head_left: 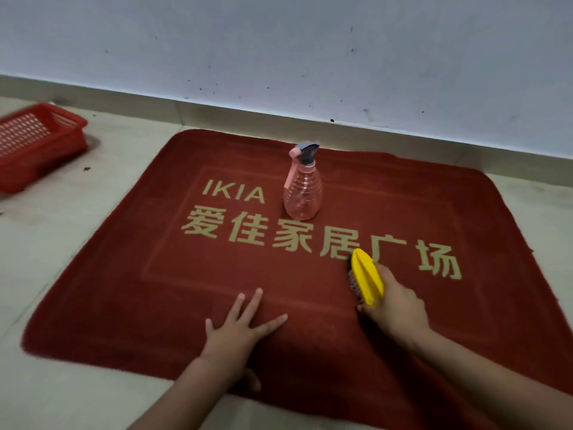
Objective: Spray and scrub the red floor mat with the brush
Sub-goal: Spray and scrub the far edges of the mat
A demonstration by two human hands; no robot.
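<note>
Red floor mat [155,290] lay flat on the pale floor [62,243] by the wall [279,57], with gold letters [234,193] on it. The right hand [395,308] was curled round the yellow brush [367,276], and its bristles touched the mat near the letters. The left hand [238,327] lay flat on the mat, fingers straight and spread, holding nothing. A pink spray bottle [302,187] stood upright farther back on the mat. A red basket [37,144] sat on the floor, off to the left.

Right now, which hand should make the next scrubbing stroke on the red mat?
Right. The right hand grips the yellow brush, bristles against the red mat. The left hand lies flat on the mat, fingers spread, holding nothing, so it suits steadying.
</note>
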